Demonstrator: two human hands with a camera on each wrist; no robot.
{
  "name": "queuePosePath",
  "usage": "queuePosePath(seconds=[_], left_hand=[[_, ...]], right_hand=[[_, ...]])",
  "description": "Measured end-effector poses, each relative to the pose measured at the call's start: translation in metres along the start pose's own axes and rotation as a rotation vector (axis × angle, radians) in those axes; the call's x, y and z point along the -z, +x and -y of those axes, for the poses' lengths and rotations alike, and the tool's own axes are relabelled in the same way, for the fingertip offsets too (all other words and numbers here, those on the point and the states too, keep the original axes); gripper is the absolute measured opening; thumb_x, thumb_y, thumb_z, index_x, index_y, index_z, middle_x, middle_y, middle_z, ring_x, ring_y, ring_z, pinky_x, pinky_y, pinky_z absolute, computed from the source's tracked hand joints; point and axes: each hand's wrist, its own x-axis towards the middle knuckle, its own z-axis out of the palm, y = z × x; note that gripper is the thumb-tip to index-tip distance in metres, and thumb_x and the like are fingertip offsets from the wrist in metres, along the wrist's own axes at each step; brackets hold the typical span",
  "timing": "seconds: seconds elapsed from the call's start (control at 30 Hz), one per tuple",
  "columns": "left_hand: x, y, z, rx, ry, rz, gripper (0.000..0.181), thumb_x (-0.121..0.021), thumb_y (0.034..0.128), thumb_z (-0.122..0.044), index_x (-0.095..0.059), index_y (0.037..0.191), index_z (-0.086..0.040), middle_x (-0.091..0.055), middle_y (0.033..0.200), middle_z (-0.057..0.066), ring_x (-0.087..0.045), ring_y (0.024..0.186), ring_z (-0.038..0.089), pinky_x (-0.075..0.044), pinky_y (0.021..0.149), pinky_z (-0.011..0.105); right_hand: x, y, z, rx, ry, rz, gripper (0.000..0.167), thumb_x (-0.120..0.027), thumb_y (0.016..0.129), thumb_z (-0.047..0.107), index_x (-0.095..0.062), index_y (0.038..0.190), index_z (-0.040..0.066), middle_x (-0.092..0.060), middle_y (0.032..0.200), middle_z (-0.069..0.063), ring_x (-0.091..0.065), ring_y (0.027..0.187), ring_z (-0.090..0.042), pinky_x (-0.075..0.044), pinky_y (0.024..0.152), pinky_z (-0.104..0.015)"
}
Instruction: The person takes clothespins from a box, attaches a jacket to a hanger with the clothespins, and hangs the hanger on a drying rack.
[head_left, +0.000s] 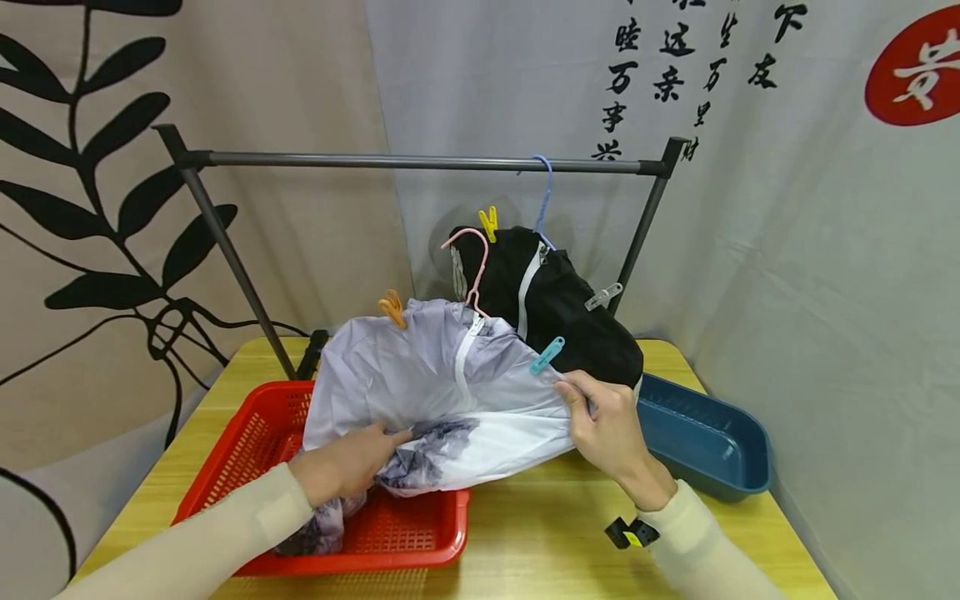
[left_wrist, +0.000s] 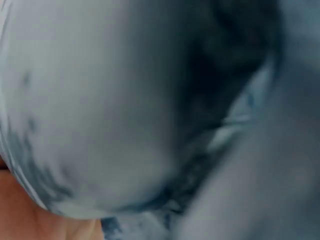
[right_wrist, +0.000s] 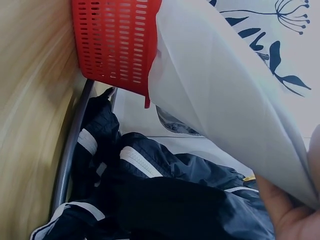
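Note:
A pale lilac-white zip jacket (head_left: 420,367) with a dark mottled patch is on a pink hanger (head_left: 477,267). An orange clothespin (head_left: 392,308) and a teal clothespin (head_left: 547,355) sit at its shoulders. My right hand (head_left: 607,425) pinches the jacket's right edge between thumb and fingers, which the right wrist view also shows. Near the dark patch, my left hand (head_left: 348,462) touches the lower left of the jacket with one finger extended; its other fingers are hidden. Cloth fills most of the left wrist view.
Behind, a black jacket (head_left: 570,308) hangs by a blue hanger (head_left: 546,200) from a dark metal rack (head_left: 420,162), with yellow and clear clothespins. A red basket (head_left: 405,537) holding mottled cloth stands front left. A blue tray (head_left: 705,433) lies right on the wooden table (head_left: 540,533).

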Motion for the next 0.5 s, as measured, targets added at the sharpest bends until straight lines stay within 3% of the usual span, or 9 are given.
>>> queuePosePath(seconds=[0.03,0.07,0.17,0.27,0.3,0.4,0.5], left_hand=[[0.013,-0.005,-0.005,0.005,-0.024,-0.01,0.087,-0.09,0.0849,0.012,-0.06,0.164,-0.006,-0.07,0.138,0.032,-0.076,0.114,0.047,-0.068,0.095,0.061],[0.017,-0.006,-0.003,0.005,-0.05,-0.036,0.085,-0.089,0.0846,0.013,-0.061,0.163,-0.005,-0.07,0.137,0.032,-0.076,0.114,0.05,-0.067,0.096,0.063],[0.057,-0.018,-0.018,0.027,-0.075,-0.074,0.08,-0.088,0.0864,0.014,-0.062,0.16,-0.004,-0.069,0.14,0.032,-0.076,0.118,0.051,-0.067,0.099,0.065],[0.074,-0.023,-0.016,0.019,-0.076,-0.171,0.078,-0.09,0.0838,0.012,-0.064,0.155,-0.004,-0.071,0.133,0.028,-0.077,0.111,0.045,-0.069,0.093,0.06],[0.087,-0.028,-0.024,0.022,-0.072,-0.194,0.077,-0.091,0.0826,0.013,-0.065,0.153,-0.004,-0.071,0.13,0.027,-0.077,0.109,0.043,-0.069,0.091,0.059],[0.103,-0.031,-0.026,0.032,-0.081,-0.29,0.074,-0.089,0.0793,0.015,-0.066,0.146,-0.006,-0.069,0.121,0.025,-0.074,0.099,0.037,-0.068,0.079,0.054],[0.117,-0.03,-0.031,0.057,-0.103,-0.379,0.072,-0.082,0.0772,0.019,-0.067,0.143,-0.005,-0.068,0.121,0.025,-0.071,0.097,0.036,-0.066,0.075,0.052]], right_hand=[[0.001,0.001,0.001,0.001,0.0,-0.003,0.014,-0.078,0.102,-0.011,-0.082,0.102,0.002,-0.075,0.075,-0.002,-0.063,0.063,-0.005,-0.053,0.061,-0.018],[0.001,0.001,0.001,0.006,-0.001,-0.007,0.014,-0.078,0.101,-0.011,-0.082,0.102,0.003,-0.075,0.075,-0.002,-0.062,0.062,-0.005,-0.052,0.06,-0.018],[0.005,0.003,0.001,0.013,-0.015,-0.02,0.014,-0.079,0.101,-0.011,-0.082,0.102,0.002,-0.074,0.074,-0.002,-0.06,0.061,-0.004,-0.047,0.056,-0.017],[0.008,0.005,0.002,0.015,-0.038,-0.033,0.013,-0.08,0.1,-0.012,-0.082,0.102,0.001,-0.076,0.075,-0.004,-0.061,0.06,-0.005,-0.046,0.055,-0.017],[0.009,0.005,0.002,0.014,-0.046,-0.036,0.013,-0.079,0.1,-0.012,-0.082,0.102,0.001,-0.077,0.077,-0.006,-0.063,0.061,-0.006,-0.048,0.056,-0.017],[0.011,0.007,0.003,0.019,-0.065,-0.041,0.012,-0.079,0.1,-0.012,-0.081,0.102,-0.001,-0.081,0.083,-0.009,-0.07,0.064,-0.011,-0.053,0.059,-0.018],[0.013,0.009,0.005,0.035,-0.08,-0.045,0.011,-0.079,0.1,-0.012,-0.081,0.102,-0.002,-0.082,0.083,-0.011,-0.072,0.063,-0.014,-0.054,0.059,-0.019]])
